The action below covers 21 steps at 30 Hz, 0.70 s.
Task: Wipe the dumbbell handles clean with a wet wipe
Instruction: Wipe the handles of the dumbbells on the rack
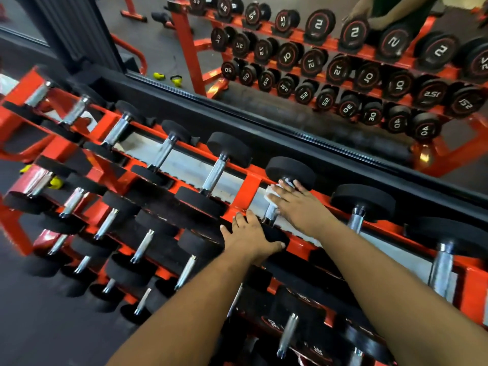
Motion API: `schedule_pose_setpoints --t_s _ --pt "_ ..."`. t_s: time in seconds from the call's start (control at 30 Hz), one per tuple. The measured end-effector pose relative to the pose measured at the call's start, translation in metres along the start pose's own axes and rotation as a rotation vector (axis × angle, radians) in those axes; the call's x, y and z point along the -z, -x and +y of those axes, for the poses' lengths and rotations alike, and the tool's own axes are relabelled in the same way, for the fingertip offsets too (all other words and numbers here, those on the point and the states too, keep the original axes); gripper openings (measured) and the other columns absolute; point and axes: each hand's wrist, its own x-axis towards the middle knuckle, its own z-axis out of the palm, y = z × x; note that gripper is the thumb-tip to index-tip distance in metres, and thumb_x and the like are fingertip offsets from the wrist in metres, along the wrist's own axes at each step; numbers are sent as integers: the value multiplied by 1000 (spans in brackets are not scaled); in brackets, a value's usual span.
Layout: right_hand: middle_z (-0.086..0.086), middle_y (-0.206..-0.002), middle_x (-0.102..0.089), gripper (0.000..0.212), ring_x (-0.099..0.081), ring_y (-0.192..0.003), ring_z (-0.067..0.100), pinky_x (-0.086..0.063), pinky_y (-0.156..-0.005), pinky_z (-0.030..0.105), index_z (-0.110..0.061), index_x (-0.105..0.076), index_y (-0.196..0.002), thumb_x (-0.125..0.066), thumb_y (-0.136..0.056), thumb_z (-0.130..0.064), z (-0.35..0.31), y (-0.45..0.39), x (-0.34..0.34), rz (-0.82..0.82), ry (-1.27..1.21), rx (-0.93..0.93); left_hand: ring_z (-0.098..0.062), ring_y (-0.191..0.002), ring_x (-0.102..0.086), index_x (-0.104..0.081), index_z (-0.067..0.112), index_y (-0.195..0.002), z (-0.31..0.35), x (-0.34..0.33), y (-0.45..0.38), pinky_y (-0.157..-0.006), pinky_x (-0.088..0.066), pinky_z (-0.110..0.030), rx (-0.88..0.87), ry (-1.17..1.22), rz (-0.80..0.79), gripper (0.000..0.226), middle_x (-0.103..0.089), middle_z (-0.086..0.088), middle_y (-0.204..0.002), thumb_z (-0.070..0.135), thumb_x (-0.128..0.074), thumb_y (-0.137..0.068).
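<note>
A black dumbbell with a chrome handle (270, 213) lies on the top tier of an orange rack (244, 190). My right hand (295, 206) lies over the upper part of that handle and holds a white wet wipe (272, 192) against it. My left hand (250, 237) grips the dumbbell's near black head (274, 235), fingers curled over its edge. The far head (290, 170) shows beyond my right fingers.
Several more black dumbbells with chrome handles fill three rack tiers to the left, right and below. A wall mirror (303, 62) behind the rack reflects the numbered heads and my hands. Yellow kettlebells (55, 183) sit on the dark floor at left.
</note>
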Motion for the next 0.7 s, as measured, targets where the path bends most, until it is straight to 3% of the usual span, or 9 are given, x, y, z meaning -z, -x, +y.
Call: schedule_pose_setpoints --t_s 0.07,0.17,0.27,0.33,0.43,0.53,0.63,0.7 --pt "1 -163 -31 52 -17 -154 23 -5 -124 44 -25 -35 -154 -33 -104 -35 -11 -3 -3 6 -56 -33 -33 -156 -9 4 8 -161 0 1 0 -122 -1 -63 -4 0 0 130 -7 -20 -167 79 -64 -75" --pt "-3 -164 -29 59 -14 -154 16 -4 -126 40 -26 -31 -157 -47 -100 -23 -19 10 -4 -105 -174 172 -34 -155 -12 2 8 -161 -1 0 -1 -122 -2 -64 -16 -21 5 130 -11 -20 -166 80 -64 -74" --pt "-7 -166 -20 60 -9 -154 11 -5 -127 41 -28 -21 -160 -28 -100 -23 -3 15 6 -165 -131 287 -36 -154 -14 2 7 -160 0 4 -1 -121 -3 -66 -21 -62 -11 129 -13 -22 -165 81 -61 -75" --pt "-7 -166 -20 60 -8 -155 13 -3 -126 41 -29 -22 -160 -18 -99 -28 -1 7 10 -119 -79 223 -38 -154 -12 5 4 -160 1 8 0 -120 -1 -67 -25 -105 -40 129 -10 -24 -166 82 -57 -78" --pt "-5 -166 -21 59 -6 -155 16 -1 -127 42 -27 -27 -158 -41 -101 -20 -21 0 14 -121 -95 121 -40 -154 -11 8 2 -159 0 10 -1 -120 -1 -67 -36 -131 -61 129 -6 -26 -166 83 -54 -80" --pt "-9 -165 -22 61 -4 -155 12 -3 -127 43 -30 -29 -157 -46 -101 -14 -26 11 16 -174 -223 139 -42 -154 -8 12 4 -159 -3 7 -6 -120 -1 -68 -49 -126 -86 129 -3 -28 -166 83 -54 -80" --pt "-15 -165 -15 57 0 -154 7 4 -126 37 -35 -24 -158 -40 -105 -23 -13 20 18 -200 -179 160 -42 -155 -3 14 5 -159 -2 10 -9 -119 1 -69 -40 -122 -130 125 2 -27 -166 82 -50 -83" --pt "-12 -164 -24 52 -9 -154 9 0 -126 37 -33 -32 -156 -41 -105 -24 -16 9 20 -177 -141 177 -42 -155 -1 15 6 -159 0 12 -10 -118 1 -69 -23 -123 -153 123 5 -26 -167 82 -48 -84"
